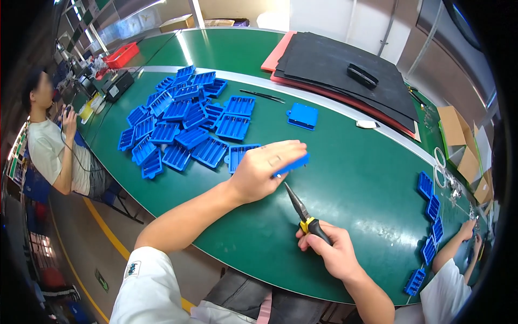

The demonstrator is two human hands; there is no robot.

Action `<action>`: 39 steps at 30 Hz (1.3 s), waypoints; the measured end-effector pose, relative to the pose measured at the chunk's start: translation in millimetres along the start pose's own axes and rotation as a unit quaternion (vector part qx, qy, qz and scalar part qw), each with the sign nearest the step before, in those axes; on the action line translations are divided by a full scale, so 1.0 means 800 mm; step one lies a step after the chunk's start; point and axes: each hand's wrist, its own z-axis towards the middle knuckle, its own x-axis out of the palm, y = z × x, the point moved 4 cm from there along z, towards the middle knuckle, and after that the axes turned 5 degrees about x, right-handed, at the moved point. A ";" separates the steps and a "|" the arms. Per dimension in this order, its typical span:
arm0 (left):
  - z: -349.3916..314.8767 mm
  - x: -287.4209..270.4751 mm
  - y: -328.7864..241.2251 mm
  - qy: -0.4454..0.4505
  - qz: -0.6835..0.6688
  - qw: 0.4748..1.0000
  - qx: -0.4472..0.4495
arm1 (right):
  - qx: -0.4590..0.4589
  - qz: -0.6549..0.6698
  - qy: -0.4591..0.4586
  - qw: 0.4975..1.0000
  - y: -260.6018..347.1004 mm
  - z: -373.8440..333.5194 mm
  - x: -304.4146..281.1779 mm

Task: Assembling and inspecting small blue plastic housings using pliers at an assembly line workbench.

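Observation:
My left hand [264, 168] is closed on a blue plastic battery holder [294, 164], which is mostly hidden behind the fingers and tilted above the green table. In my right hand [334, 249] is a pair of needle-nose pliers [302, 208] with black and yellow handles. Their long jaws point up toward the held piece, and the tip lies just below it, close to my left hand. Beyond my left hand rises a heap of blue battery holders [178, 110] with slotted compartments. A single blue battery holder [303, 116] lies flat, away from the heap.
Black tweezers [263, 96] lie behind the heap. Stacked black foam sheets [340, 65] carry a black object [362, 75]. Several blue holders [429, 249] line the right side, near another person's hands [468, 229] and a cardboard box [458, 129]. Another person [59, 135] sits at left.

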 end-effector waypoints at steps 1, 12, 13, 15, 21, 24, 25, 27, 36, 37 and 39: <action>0.001 -0.003 0.004 -0.034 -0.039 0.998 -0.046 | -0.003 0.001 -0.003 1.000 -0.004 0.002 0.000; -0.003 0.003 0.001 -0.034 -0.161 0.977 -0.137 | -0.124 0.008 -0.108 0.986 0.004 0.005 -0.010; -0.004 0.003 0.002 -0.032 -0.161 0.977 -0.140 | -0.125 0.014 -0.104 0.987 0.004 0.004 -0.011; -0.003 0.004 0.003 -0.030 -0.159 0.977 -0.141 | -0.124 0.019 -0.100 0.987 0.002 0.005 -0.014; -0.004 0.005 0.001 -0.032 -0.145 0.981 -0.128 | -0.105 0.041 -0.098 0.989 0.003 0.007 -0.013; -0.004 0.006 0.000 -0.029 -0.150 0.979 -0.133 | -0.101 0.048 -0.093 0.989 0.002 0.007 -0.014; -0.004 0.006 0.000 -0.030 -0.148 0.980 -0.131 | -0.101 0.047 -0.092 0.990 0.002 0.007 -0.014; -0.004 0.006 0.000 -0.030 -0.144 0.980 -0.130 | -0.100 0.047 -0.091 0.990 0.003 0.006 -0.013; -0.002 0.004 -0.004 -0.016 -0.128 0.987 -0.097 | -0.130 0.020 -0.088 0.987 -0.003 0.007 -0.015; -0.001 0.004 -0.004 -0.018 -0.123 0.988 -0.091 | -0.139 -0.002 -0.098 0.985 -0.003 0.007 -0.016; -0.001 0.003 -0.005 -0.019 -0.117 0.989 -0.085 | -0.126 -0.016 -0.103 0.987 0.005 0.005 -0.013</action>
